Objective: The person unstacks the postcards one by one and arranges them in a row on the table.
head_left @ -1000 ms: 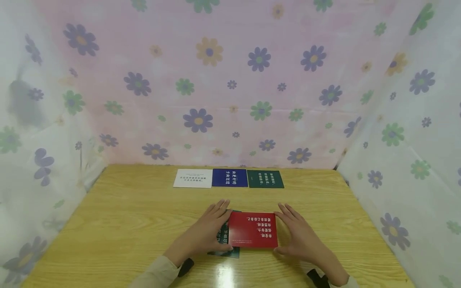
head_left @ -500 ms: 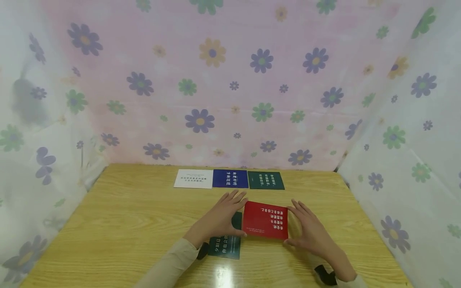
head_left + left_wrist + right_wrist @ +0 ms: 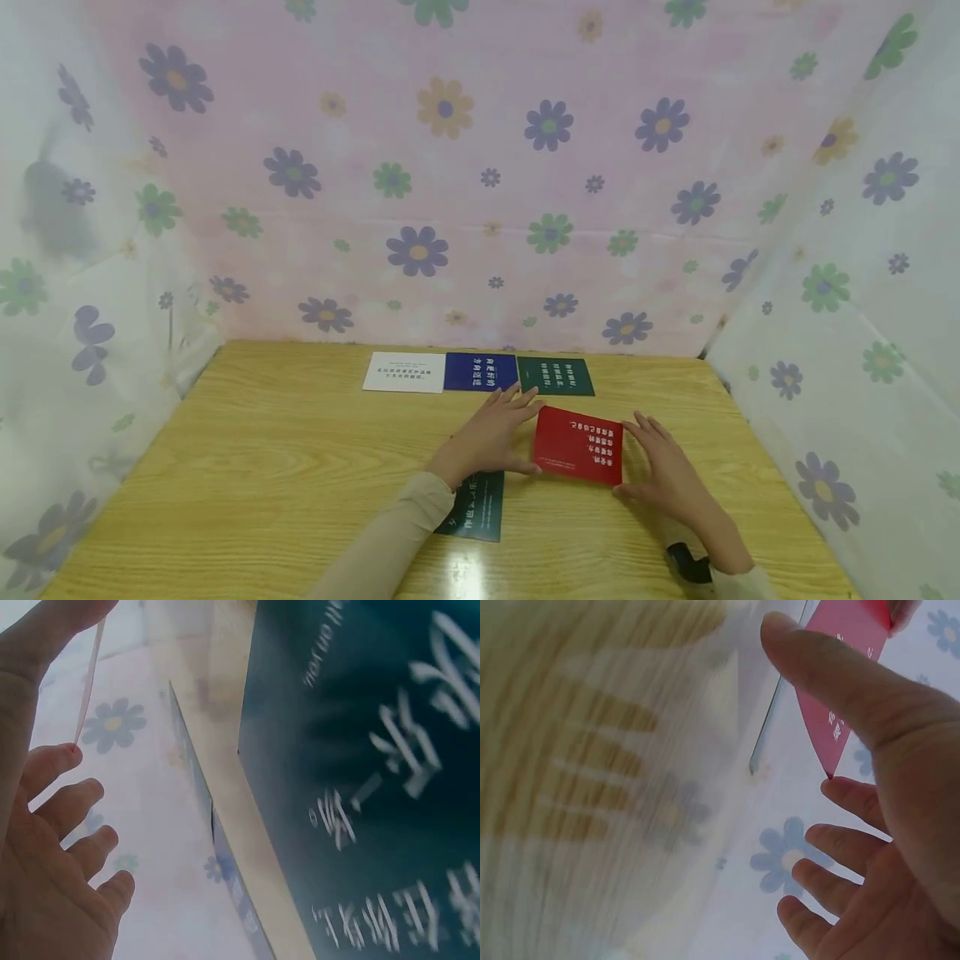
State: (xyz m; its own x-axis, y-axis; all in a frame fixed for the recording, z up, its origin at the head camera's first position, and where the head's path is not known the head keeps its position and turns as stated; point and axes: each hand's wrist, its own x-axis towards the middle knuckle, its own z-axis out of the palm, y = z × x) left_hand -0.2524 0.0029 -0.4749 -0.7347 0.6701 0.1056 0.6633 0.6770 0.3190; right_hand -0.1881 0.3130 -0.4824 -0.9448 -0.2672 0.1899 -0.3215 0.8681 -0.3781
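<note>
A red card point(image 3: 579, 446) with white printed characters is held tilted above the table, right of centre in the head view. My left hand point(image 3: 483, 437) grips its left side between thumb and forefinger, the other fingers spread. At its right side, thumb and forefinger of my right hand point(image 3: 667, 475) hold the corners. The right wrist view shows the red card point(image 3: 821, 701) bowed slightly beyond the thumb. Under my left forearm lies a dark green card point(image 3: 480, 510), partly hidden there; this green card point(image 3: 352, 787) fills much of the left wrist view.
Along the back of the wooden table point(image 3: 262, 467) lie a white card point(image 3: 405, 372), a blue card point(image 3: 472, 367) and another dark green card point(image 3: 557, 376), side by side. A flowered cloth point(image 3: 480, 250) encloses the back and both sides.
Both hands have carried the red card up and to the right, off the dark green card. The red card has turned slightly clockwise.
</note>
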